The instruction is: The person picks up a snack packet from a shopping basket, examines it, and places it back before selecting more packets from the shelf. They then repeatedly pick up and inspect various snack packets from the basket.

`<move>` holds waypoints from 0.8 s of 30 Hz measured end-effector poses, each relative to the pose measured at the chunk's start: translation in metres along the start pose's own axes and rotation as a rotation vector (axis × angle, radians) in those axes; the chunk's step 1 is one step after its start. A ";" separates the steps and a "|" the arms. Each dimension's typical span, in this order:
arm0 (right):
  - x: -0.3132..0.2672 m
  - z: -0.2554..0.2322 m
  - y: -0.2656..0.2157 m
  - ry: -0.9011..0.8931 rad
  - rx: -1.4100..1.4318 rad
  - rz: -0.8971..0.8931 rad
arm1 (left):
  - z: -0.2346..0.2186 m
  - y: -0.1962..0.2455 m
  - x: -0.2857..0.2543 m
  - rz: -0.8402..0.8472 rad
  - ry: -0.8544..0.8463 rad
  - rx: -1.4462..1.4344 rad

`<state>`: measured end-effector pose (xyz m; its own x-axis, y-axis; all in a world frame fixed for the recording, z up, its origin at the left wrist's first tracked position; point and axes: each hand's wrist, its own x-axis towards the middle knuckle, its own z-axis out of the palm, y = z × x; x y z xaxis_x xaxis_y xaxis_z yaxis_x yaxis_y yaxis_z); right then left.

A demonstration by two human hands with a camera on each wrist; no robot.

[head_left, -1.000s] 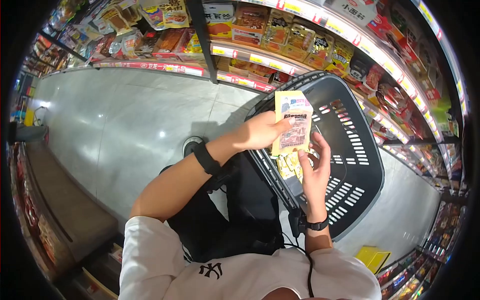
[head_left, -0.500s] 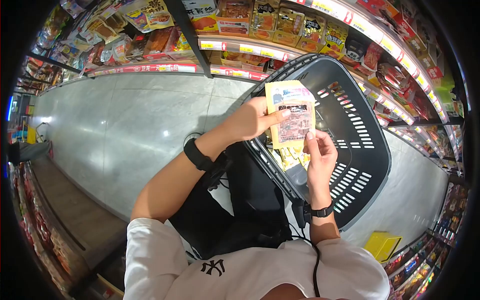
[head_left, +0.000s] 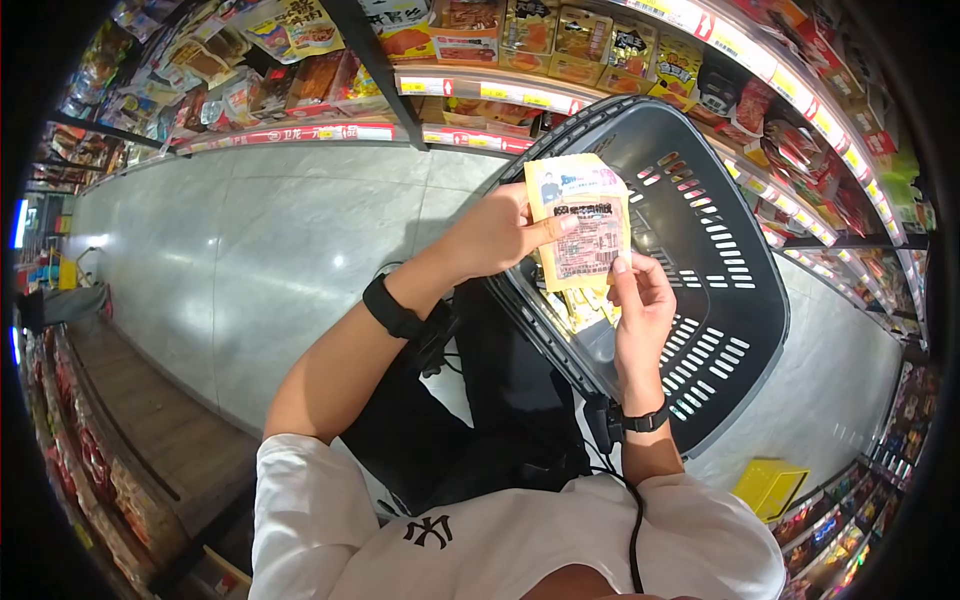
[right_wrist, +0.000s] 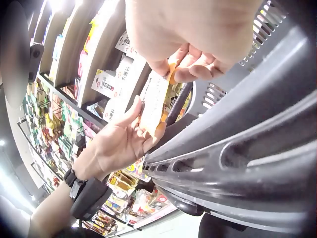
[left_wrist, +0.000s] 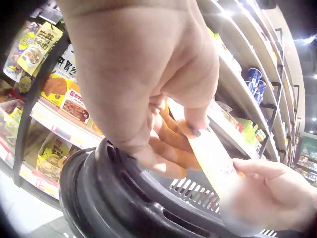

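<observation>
Head view shows the left hand [head_left: 497,238] pinching the left edge of a yellow packet [head_left: 580,236], thumb across its printed face and fingers [left_wrist: 171,148] curled behind, while the right hand [head_left: 641,300] pinches the packet's lower right corner between thumb and fingertips. Held that way, upright and flat with the label panel facing the person, the packet seems raised for reading. It hangs just above the near rim of a dark basket [head_left: 720,330], whose slotted walls show more yellow packets [head_left: 585,308] lying at the bottom under the hands. Beyond the basket's far rim run shelves [head_left: 520,95] packed with snack bags, and grey floor [head_left: 250,250] stretches off to the left.
</observation>
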<state>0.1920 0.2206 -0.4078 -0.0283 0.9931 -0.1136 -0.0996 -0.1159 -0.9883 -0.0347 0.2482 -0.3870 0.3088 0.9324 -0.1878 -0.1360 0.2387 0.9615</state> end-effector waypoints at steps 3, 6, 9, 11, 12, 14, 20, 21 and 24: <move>0.001 0.001 0.001 -0.011 0.000 0.008 | -0.002 0.001 0.000 0.013 0.002 0.047; 0.002 0.004 0.000 -0.032 -0.006 0.024 | -0.004 0.004 -0.002 0.021 0.004 0.082; 0.003 0.007 0.003 -0.061 0.005 0.052 | -0.007 0.004 -0.003 0.003 0.039 0.138; 0.003 0.010 0.002 -0.078 0.019 0.077 | -0.009 -0.001 -0.002 0.008 0.066 0.159; 0.004 0.012 0.002 -0.082 0.016 0.076 | -0.010 -0.002 -0.002 0.010 0.080 0.169; 0.004 0.014 0.001 -0.090 0.010 0.074 | -0.011 0.001 -0.004 -0.024 0.100 0.186; 0.006 0.018 0.001 -0.111 0.034 0.118 | -0.014 0.001 -0.004 -0.026 0.094 0.170; 0.006 0.018 0.001 -0.113 0.041 0.127 | -0.015 0.000 -0.004 -0.024 0.091 0.179; 0.007 0.019 0.002 -0.112 0.037 0.137 | -0.012 0.001 -0.004 0.025 0.126 0.137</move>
<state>0.1725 0.2272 -0.4084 -0.1541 0.9601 -0.2332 -0.1235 -0.2529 -0.9596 -0.0475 0.2475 -0.3874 0.1853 0.9662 -0.1791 -0.0101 0.1842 0.9828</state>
